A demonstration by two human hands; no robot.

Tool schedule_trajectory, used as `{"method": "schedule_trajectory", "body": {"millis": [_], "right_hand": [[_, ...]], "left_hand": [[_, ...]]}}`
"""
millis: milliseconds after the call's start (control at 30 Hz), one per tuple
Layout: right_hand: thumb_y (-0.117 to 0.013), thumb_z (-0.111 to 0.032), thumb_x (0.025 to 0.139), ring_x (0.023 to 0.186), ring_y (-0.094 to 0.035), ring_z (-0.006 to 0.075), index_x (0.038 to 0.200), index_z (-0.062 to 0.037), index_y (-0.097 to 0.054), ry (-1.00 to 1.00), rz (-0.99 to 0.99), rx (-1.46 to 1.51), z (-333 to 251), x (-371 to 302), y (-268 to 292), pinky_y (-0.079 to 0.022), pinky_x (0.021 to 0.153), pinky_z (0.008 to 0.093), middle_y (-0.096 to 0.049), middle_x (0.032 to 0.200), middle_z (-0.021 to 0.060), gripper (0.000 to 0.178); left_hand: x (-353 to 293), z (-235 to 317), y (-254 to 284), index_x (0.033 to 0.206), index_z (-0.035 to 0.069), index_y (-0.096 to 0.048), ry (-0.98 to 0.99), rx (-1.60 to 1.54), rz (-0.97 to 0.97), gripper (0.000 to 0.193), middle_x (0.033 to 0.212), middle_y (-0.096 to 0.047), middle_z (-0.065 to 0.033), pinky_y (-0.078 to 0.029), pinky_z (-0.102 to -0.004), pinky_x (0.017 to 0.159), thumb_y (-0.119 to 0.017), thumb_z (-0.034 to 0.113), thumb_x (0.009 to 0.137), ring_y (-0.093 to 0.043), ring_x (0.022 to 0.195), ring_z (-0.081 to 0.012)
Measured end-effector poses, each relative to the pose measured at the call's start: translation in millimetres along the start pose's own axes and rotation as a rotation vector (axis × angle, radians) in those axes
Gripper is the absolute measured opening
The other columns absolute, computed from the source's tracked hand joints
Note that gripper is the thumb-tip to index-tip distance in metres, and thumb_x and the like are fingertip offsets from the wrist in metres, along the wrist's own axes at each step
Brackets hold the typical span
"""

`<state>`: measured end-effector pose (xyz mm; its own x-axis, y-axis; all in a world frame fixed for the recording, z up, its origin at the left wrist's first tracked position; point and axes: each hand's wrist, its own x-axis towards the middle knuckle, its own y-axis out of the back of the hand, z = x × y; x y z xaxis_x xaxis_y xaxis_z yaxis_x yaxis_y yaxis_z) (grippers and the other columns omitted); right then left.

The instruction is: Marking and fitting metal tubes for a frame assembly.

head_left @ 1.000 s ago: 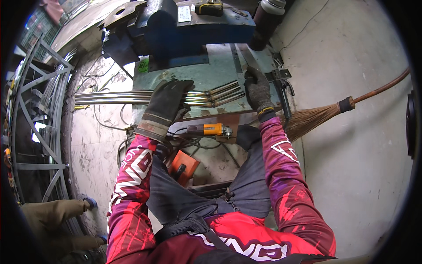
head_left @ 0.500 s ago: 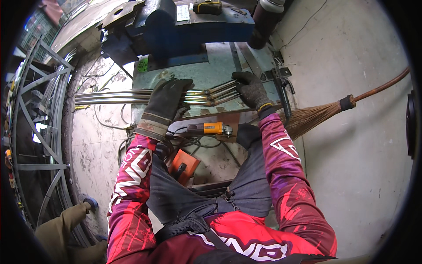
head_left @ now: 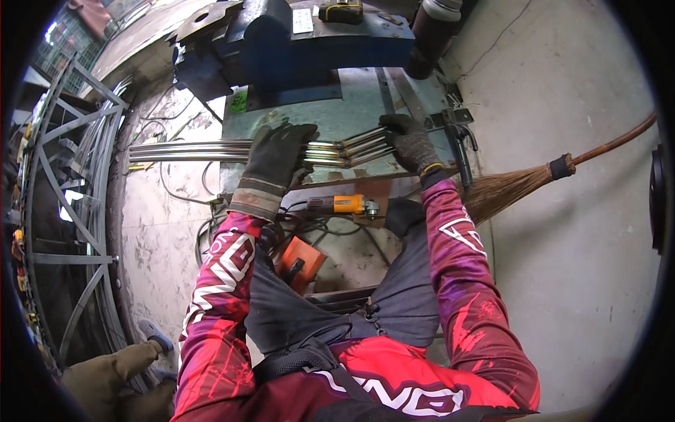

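Several thin, shiny metal rods (head_left: pixel 190 150) lie side by side across the work table, with a bend and heat-tinted joints right of my left hand. My left hand (head_left: pixel 276 160), in a dark work glove with a striped cuff, is wrapped over the long straight part of the bundle. In a grey knit glove, my right hand (head_left: pixel 409 144) grips the short, angled ends. The undersides of both hands are hidden. Just below the table edge, nearer my legs, rests an orange and grey angle grinder (head_left: pixel 344 205).
A heavy blue machine (head_left: pixel 316 53) stands at the back, carrying a tape measure (head_left: pixel 341 12). A clamp (head_left: pixel 460 144) and straw broom (head_left: pixel 510 188) are at the right. A steel frame (head_left: pixel 77 259) stands left; another person's leg (head_left: pixel 105 373) shows lower left. Cables and an orange tool (head_left: pixel 304 261) lie below.
The whole view has shifted slightly, so the scene sits a little farther right. Both hands keep their hold on the rods, which look unchanged.
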<state>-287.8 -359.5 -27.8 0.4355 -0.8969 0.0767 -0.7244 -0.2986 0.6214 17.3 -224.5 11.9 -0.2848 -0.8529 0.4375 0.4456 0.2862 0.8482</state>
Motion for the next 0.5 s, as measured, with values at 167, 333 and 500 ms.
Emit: {"method": "schedule_trajectory", "body": {"millis": [167, 333, 500], "right_hand": [[-0.066, -0.007, 0.092, 0.119, -0.069, 0.0303, 0.130, -0.0070, -0.070, -0.024, 0.002, 0.036, -3, -1, -4, -0.052, 0.105, 0.0384, -0.071, 0.130, 0.0162, 0.039], [-0.064, -0.008, 0.097, 0.112, -0.068, 0.0246, 0.131, -0.0062, -0.069, -0.022, 0.166, 0.322, 17, 5, -3, -0.052, 0.101, 0.0351, -0.072, 0.123, 0.0112, 0.035], [-0.065, -0.007, 0.098, 0.102, -0.064, 0.0179, 0.131, -0.0058, -0.069, -0.078, 0.172, 0.528, 31, 7, 2, -0.051, 0.094, 0.0311, -0.072, 0.114, 0.0059, 0.033]], "left_hand": [[-4, -3, -1, 0.136, 0.008, -0.058, 0.002, 0.006, 0.007, 0.066, 0.126, -0.071, -0.0099, -0.049, -0.0429, 0.100, -0.080, 0.014, 0.074, -0.066, 0.114, -0.0352], [-4, -2, 2, 0.137, 0.008, -0.058, 0.033, -0.019, -0.010, 0.068, 0.125, -0.072, -0.0094, -0.049, -0.0431, 0.101, -0.080, 0.013, 0.072, -0.066, 0.115, -0.0348], [0, -2, -4, 0.137, 0.008, -0.058, 0.027, -0.026, -0.008, 0.069, 0.125, -0.072, -0.0087, -0.049, -0.0430, 0.101, -0.080, 0.014, 0.072, -0.066, 0.115, -0.0347]]}}
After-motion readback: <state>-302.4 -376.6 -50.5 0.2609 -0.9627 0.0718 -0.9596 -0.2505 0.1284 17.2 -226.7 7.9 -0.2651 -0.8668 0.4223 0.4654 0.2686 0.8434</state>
